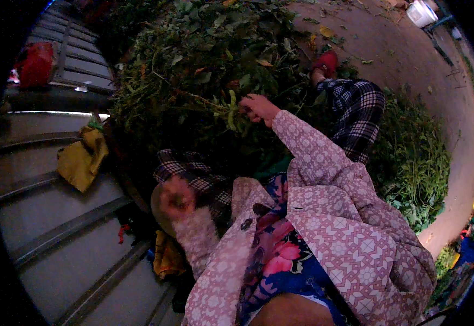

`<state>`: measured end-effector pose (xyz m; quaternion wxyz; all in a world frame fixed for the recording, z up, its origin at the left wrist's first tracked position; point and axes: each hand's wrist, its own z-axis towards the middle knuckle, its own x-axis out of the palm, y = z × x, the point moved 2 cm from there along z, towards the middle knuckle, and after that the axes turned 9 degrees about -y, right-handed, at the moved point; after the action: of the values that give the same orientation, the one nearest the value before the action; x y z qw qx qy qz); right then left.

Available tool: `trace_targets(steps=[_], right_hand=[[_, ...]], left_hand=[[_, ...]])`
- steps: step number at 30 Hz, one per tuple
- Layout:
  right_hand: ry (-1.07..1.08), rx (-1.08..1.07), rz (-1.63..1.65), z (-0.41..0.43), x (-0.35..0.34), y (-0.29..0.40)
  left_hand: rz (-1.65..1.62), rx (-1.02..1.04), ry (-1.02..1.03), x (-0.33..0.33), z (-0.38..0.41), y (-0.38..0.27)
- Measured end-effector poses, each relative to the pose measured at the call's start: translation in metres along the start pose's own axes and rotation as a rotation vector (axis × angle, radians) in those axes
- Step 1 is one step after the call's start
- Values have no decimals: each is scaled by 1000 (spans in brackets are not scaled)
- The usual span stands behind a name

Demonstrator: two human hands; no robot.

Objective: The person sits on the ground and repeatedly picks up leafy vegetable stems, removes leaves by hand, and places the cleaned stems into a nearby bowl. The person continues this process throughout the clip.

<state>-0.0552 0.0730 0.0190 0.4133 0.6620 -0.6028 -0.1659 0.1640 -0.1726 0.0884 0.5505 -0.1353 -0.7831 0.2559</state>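
My right hand (259,109) reaches over a large heap of cut leafy plants (204,53). Its fingers are curled at a stem with plump green pods (232,110), which look like soybean pods. The stem trails off to the left across the heap. Low on the left, my left hand (178,197) is blurred by motion, with curled fingers. Whether it has anything in it cannot be made out. Under that hand shows the edge of a rounded tan object (156,203), mostly hidden by the hand and sleeve. Dark shadow covers the plants nearest my lap.
Ribbed metal panels (62,224) line the left side, with a yellow cloth bag (83,157) and a red bag (36,64) against them. More stripped-looking green stalks (416,163) lie to my right. A white bucket (421,14) stands far right on the bare floor (408,53).
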Motion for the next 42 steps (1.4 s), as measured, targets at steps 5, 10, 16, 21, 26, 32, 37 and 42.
trace_targets(steps=[5, 10, 16, 21, 26, 32, 37, 42], right_hand=[[75, -36, 213, -24, 6, -1], [88, -247, 426, -75, 22, 46], [-100, -794, -75, -96, 44, 71], [-126, -628, -279, -51, 47, 13], [-225, -793, -483, -43, 41, -12], [-190, -459, -349, -56, 36, -17], [-139, -407, -416, -50, 28, -37], [-83, -429, -988, -74, 38, -33]], left_hand=[[170, 363, -125, -63, -42, -52], [1576, 516, -957, -139, -77, -65], [1181, 720, -782, 5, -33, -68], [989, 1, -179, 99, 40, 44], [730, -85, -349, 80, 94, 120], [397, -342, -377, 46, 105, 135], [208, -482, -273, 47, 100, 139], [277, -492, -35, 16, 110, 137]])
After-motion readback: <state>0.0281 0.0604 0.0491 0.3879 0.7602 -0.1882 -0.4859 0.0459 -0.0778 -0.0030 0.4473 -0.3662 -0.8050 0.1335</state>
